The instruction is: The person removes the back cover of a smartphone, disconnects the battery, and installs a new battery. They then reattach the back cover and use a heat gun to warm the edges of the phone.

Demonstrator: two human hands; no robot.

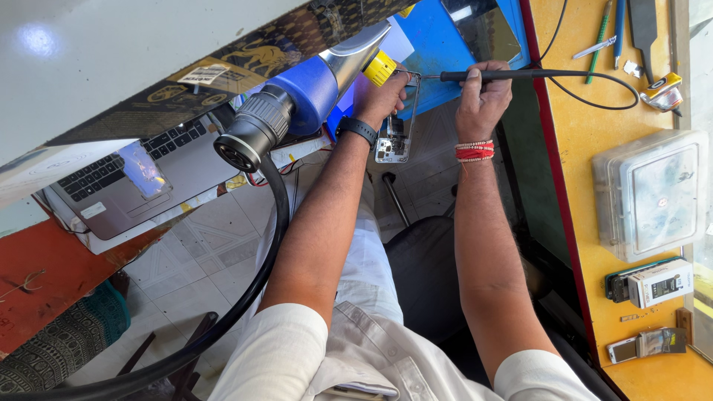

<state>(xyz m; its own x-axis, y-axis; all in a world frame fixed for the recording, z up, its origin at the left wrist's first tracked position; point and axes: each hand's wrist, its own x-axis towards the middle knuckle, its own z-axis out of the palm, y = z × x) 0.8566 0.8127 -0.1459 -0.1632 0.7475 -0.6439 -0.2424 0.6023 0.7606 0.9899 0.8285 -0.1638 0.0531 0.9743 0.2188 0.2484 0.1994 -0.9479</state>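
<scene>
An opened phone frame with its insides bare is held up over a blue mat, between the person's two hands. The left hand has its fingers closed around the frame's upper edge. The right hand has its fingers wrapped around a black soldering iron, tip at the frame's top. A blue hot air gun with a black hose lies just left. A laptop sits farther left; a clear plastic box rests on the yellow counter at right.

The phone sits between the hands. The laptop lies far left, the box far right.
</scene>
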